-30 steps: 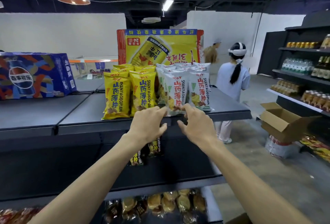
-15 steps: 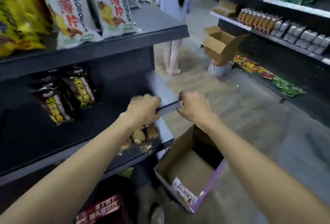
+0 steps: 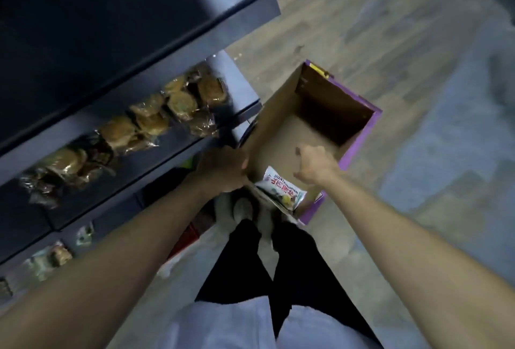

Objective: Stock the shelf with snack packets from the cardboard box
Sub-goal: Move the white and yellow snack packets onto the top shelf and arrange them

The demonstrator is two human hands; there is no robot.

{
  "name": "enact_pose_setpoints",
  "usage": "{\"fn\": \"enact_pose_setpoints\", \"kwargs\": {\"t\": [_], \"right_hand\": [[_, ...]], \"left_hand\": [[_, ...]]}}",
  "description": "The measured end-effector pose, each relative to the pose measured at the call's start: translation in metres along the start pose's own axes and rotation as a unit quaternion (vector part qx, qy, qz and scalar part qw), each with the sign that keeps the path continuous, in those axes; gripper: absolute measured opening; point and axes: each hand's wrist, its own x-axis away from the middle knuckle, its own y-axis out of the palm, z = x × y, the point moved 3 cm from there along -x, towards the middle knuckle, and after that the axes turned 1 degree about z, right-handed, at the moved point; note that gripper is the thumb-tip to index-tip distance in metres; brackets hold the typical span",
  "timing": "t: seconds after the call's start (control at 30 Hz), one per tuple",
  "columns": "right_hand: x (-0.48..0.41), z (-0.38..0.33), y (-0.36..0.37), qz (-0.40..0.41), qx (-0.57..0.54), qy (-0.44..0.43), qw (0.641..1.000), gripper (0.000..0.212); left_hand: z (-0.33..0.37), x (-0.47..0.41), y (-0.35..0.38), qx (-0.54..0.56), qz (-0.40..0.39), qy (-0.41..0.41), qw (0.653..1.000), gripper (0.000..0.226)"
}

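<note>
Head view, looking steeply down: an open brown cardboard box with purple outer sides (image 3: 312, 114) stands on the floor at centre frame, just right of the dark grey metal shelf unit (image 3: 172, 139). One white snack packet with red lettering (image 3: 281, 188) lies flat in the box's near corner — the rest of the bottom is bare. The left hand (image 3: 223, 169) is at the box's near left wall, fingers curled closed; whether it grips the cardboard I cannot tell. The right hand (image 3: 313, 166) hangs above the inside of the box, fingers loosely bent, holding nothing. Clear-wrapped brown pastries (image 3: 156, 117) line the shelf at left. Below, black trousers (image 3: 267, 262) and pale shoes (image 3: 242, 209) — all somewhat blurred
</note>
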Motion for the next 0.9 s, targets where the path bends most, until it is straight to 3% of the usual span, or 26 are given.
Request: {"fn": "enact_pose_setpoints", "kwargs": {"t": [0.1,0.2,0.27,0.5,0.73,0.9], "right_hand": [[-0.031,0.016,0.059,-0.08,-0.013,0.016,0.997,0.061],[-0.062,0.025,0.105,-0.129,-0.011,-0.009,0.991,0.07],[-0.081,0.029,0.128,-0.135,-0.009,-0.025,0.99,0.075],[-0.13,0.036,0.202,-0.161,-0.001,-0.047,0.986,0.087],[-0.133,0.033,0.222,-0.075,0.086,-0.062,0.992,0.084],[-0.135,0.027,0.173,-0.009,0.076,-0.07,0.995,0.083]], "left_hand": [[0.003,-0.02,0.035,0.031,-0.025,-0.019,0.999,0.014],[0.003,-0.039,0.054,0.044,0.046,-0.039,0.997,0.015],[0.002,-0.054,0.061,0.05,0.089,-0.033,0.994,0.017],[0.009,-0.099,0.078,0.072,0.105,-0.006,0.992,0.02],[0.009,-0.103,0.079,0.089,0.085,0.006,0.992,0.023],[0.006,-0.094,0.055,0.093,0.091,-0.011,0.991,0.016]]}}
